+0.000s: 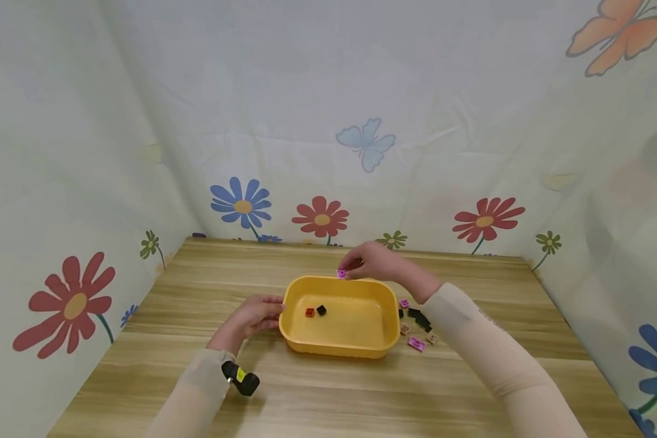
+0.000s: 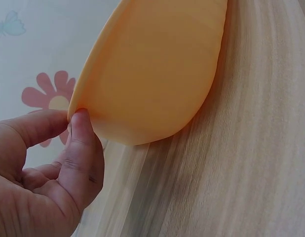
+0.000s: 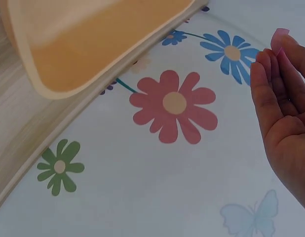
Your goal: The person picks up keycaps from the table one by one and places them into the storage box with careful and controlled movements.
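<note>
A yellow plastic tub (image 1: 339, 351) stands on the wooden table. Its left end rim is pinched between the thumb and a finger of my left hand (image 1: 257, 316), seen closely in the left wrist view. Over the tub's far rim, my right hand (image 1: 376, 261) holds a small pink toy brick (image 1: 342, 274) at its fingertips. The right wrist view shows that brick (image 3: 280, 39) only in part, between thumb and fingers. Inside the tub, towards its left side, lie a red brick (image 1: 309, 312) and a black brick (image 1: 321, 310), close together.
Right of the tub, loose bricks lie on the table: a long pink brick (image 1: 417, 344), a small pink brick (image 1: 404, 303), several black bricks (image 1: 423, 321) and tan bricks (image 1: 432, 337). A flower-patterned curtain (image 1: 328, 170) encloses the back and sides of the table.
</note>
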